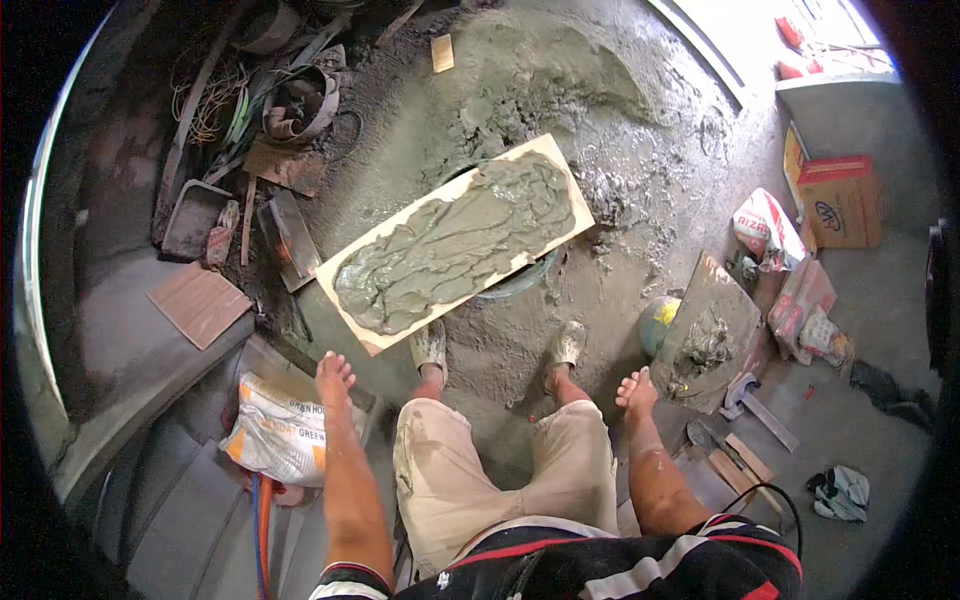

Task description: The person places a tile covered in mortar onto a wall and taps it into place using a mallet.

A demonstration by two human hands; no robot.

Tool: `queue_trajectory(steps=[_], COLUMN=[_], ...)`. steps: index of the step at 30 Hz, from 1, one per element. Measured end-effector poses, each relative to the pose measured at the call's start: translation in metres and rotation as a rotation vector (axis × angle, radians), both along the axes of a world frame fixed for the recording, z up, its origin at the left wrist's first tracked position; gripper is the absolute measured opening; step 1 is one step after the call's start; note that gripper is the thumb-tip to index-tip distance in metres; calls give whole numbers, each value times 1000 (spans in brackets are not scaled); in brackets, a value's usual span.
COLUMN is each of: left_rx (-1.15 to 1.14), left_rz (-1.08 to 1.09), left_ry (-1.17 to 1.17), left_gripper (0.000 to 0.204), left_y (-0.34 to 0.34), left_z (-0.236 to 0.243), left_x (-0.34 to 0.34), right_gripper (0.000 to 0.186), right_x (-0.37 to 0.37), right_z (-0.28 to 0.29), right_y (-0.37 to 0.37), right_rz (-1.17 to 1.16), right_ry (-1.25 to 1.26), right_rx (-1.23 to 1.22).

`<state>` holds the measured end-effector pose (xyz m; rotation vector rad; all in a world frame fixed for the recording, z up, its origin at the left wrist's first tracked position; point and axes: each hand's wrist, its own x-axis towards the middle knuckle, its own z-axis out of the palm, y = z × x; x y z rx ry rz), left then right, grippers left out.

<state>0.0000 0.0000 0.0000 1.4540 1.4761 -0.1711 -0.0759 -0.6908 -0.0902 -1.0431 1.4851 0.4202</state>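
A pale rectangular board [360,338] lies aslant in front of me, thickly spread with wet grey mortar [460,225], over a round basin [520,285]. My left hand [336,372] hangs near the board's lower left corner, fingers slightly bent and apart, holding nothing. My right hand [634,390] is beside a tilted, mortar-smeared square sheet [730,310], fingers loosely curled and apart, empty. A flat steel tool [283,238], perhaps a float, lies off the board's left end. My feet in clogs [566,342] stand below the board.
Scrap wood, wires and a bucket [300,105] crowd the upper left, near a tray [200,215] and tile [200,305]. A sack [280,430] lies lower left. At right are a cardboard box [840,200], bags [768,225] and tools [760,410]. Mortar [540,70] covers the floor beyond.
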Motion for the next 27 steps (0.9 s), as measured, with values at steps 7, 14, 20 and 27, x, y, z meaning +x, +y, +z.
queue_trajectory(steps=[7, 14, 20, 27], left_rx=[-8, -287, -348, -229], left_rz=[-96, -125, -149, -346], left_ry=[-61, -287, -609, -369], left_gripper=[61, 61, 49, 36], left_y=[78, 82, 51, 75], left_z=[10, -27, -51, -44], left_x=[68, 124, 192, 195], right_gripper=[28, 38, 40, 34], right_x=[198, 371, 394, 385], right_z=[-65, -154, -223, -202], right_y=[41, 97, 17, 108], right_rz=[581, 1266, 1468, 1139], right_ry=[-382, -753, -707, -637], right_rx=[-403, -1009, -661, -427])
